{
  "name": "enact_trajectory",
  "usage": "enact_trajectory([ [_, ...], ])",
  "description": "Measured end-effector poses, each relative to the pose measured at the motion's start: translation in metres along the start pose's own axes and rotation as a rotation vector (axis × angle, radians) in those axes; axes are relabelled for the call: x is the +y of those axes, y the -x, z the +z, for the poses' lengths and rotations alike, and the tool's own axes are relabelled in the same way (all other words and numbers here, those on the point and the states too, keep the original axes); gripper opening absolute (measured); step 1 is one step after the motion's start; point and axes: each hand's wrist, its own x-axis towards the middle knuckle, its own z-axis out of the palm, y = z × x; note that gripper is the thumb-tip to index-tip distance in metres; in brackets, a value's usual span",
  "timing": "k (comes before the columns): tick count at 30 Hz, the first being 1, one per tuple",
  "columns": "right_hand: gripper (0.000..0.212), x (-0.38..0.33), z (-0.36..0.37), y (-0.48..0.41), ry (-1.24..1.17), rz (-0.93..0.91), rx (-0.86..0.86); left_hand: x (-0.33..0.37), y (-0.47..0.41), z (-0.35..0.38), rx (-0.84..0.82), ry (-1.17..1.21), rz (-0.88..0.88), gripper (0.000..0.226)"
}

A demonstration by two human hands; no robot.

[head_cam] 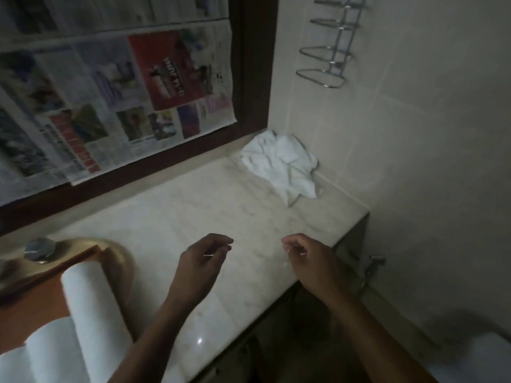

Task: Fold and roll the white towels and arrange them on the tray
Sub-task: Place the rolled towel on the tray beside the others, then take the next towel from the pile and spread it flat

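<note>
White rolled towels (91, 308) lie side by side on the orange-brown tray (36, 305) at the near left edge of the surface (171, 217). I count at least two, perhaps three, though the picture's border cuts them off. That much of the job looks done. Just past them, over the near edge, my left grip (201, 261) and right grip (307, 261) hover apart from each other with fingers loosely curled, and neither has hold of anything that I can make out. One crumpled towel (282, 164) sits in the far right corner against the tiled wall, well apart from both grips and from the tray. It is neither folded nor rolled, so by my reckoning it is what remains: fetch it, flatten it, fold it, roll it and set it with the others. Whether the tray has room for it I cannot tell.
</note>
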Motion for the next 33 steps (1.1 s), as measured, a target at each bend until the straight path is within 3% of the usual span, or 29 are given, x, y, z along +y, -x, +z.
enact_trajectory([
  [16,0.019,0.074,-0.071,-0.256,0.128,0.033,0.176,0.023,-0.23,0.109,-0.08,-0.025,-0.029,0.025],
  [20,0.036,0.094,-0.072,-0.331,0.237,0.028,0.136,0.027,-0.265,0.122,-0.054,-0.036,-0.042,0.024],
  [26,0.079,0.13,-0.044,-0.441,0.623,-0.06,-0.038,0.032,-0.299,0.135,0.058,-0.085,-0.099,0.018],
  [29,0.084,0.159,-0.025,-0.477,0.767,-0.172,-0.031,0.033,-0.303,0.143,0.105,-0.094,-0.137,0.017],
  [33,0.084,0.169,-0.011,-0.496,0.677,-0.266,0.009,0.02,-0.297,0.15,0.176,-0.11,-0.238,0.02],
])
